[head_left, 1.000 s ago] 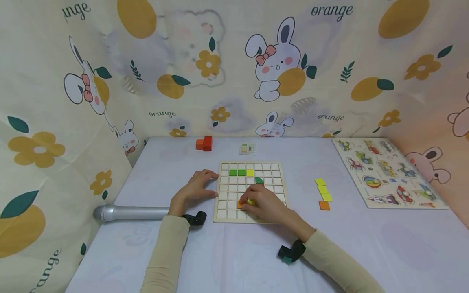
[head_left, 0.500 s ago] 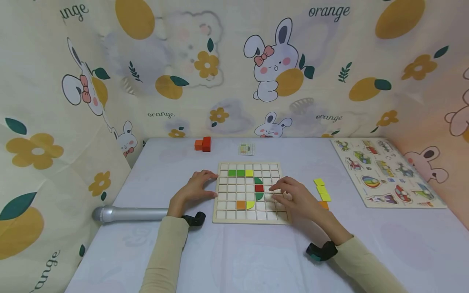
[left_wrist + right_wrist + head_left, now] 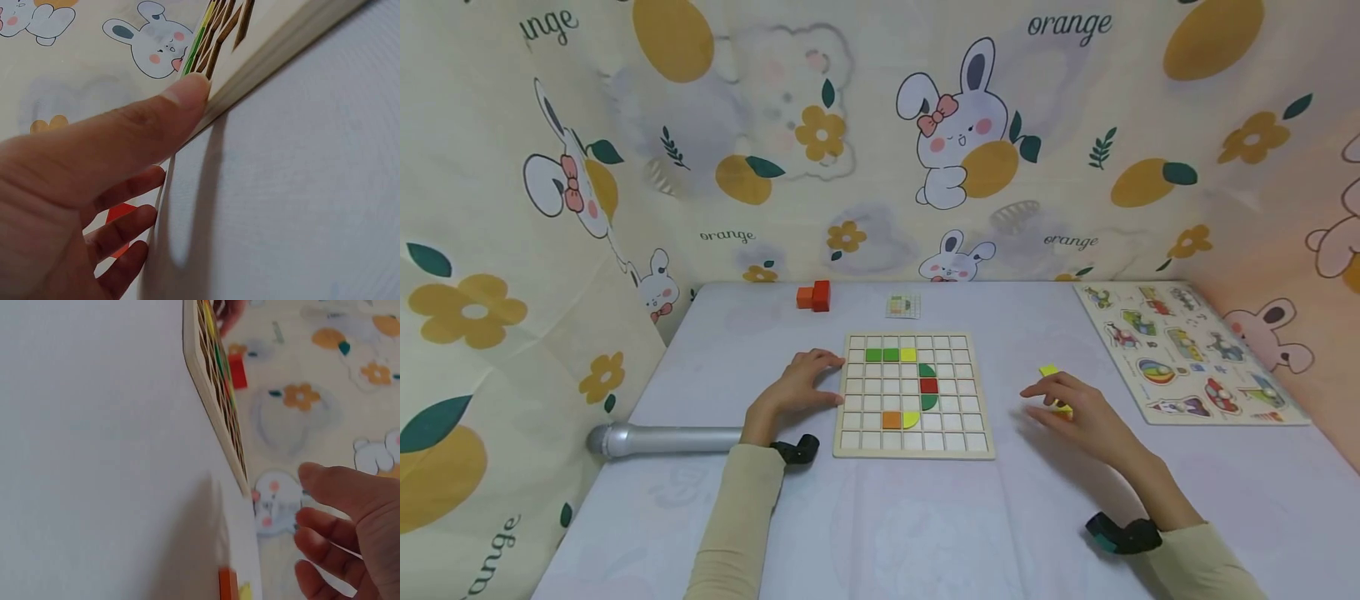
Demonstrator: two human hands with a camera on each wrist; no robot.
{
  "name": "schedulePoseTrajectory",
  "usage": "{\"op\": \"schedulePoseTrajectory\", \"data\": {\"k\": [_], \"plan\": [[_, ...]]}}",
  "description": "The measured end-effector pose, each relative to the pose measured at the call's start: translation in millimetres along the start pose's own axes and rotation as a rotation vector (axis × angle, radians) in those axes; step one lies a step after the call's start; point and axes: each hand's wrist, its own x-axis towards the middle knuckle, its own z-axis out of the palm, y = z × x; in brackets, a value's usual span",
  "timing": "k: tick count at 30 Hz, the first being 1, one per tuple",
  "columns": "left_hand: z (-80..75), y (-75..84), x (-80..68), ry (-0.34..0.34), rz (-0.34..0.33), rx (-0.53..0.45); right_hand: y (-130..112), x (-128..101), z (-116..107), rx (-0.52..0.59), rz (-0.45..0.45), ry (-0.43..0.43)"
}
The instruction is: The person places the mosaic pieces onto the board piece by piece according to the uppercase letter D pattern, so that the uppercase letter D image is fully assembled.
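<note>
A wooden grid board (image 3: pixel 865 454) lies flat on the table. Green square tiles (image 3: pixel 882 355) and a yellow one sit in its upper row. Lower down, a red square (image 3: pixel 928 386) lies between two rounded green pieces, with an orange square (image 3: pixel 892 420) beside a rounded yellow piece (image 3: pixel 910 419). My left hand (image 3: pixel 792 393) touches the board's left edge with thumb and fingertips spread. Right of the board, my right hand (image 3: pixel 1086 421) hovers with loosely bent fingers, holding nothing. It partly hides the yellow tiles (image 3: pixel 1048 371); an orange tile (image 3: pixel 227 584) shows below it in the right wrist view.
Behind the board lie a small patterned card (image 3: pixel 902 306) and red and orange blocks (image 3: pixel 822 296). A picture puzzle board (image 3: pixel 1191 358) occupies the right side. Under the left wrist extends a silver microphone-shaped object (image 3: pixel 677 439). Patterned cloth walls (image 3: pixel 865 192) enclose the table.
My right hand has left the rounded yellow piece in the board beside the orange square and moved right to the loose tiles. My left hand stays at the board's edge.
</note>
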Motion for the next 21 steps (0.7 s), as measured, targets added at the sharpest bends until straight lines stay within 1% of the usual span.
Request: {"op": "schedulePoseTrajectory", "data": {"k": [6, 12, 15, 21], "plan": [[0.6, -1.4, 0.6, -0.001, 0.005, 0.000, 10, -11, -11, -0.009, 0.085, -0.089], [0.9, -3.0, 0.7, -0.006, 0.016, -0.005, 21, -18, -12, -0.001, 0.160, -0.175], [0.8, -3.5, 0.8, -0.004, 0.016, -0.007, 25, -20, -10, -0.006, 0.174, -0.200], [0.8, -4.2, 0.8, 0.001, 0.010, -0.021, 29, -20, -8, -0.043, 0.192, -0.212]]}}
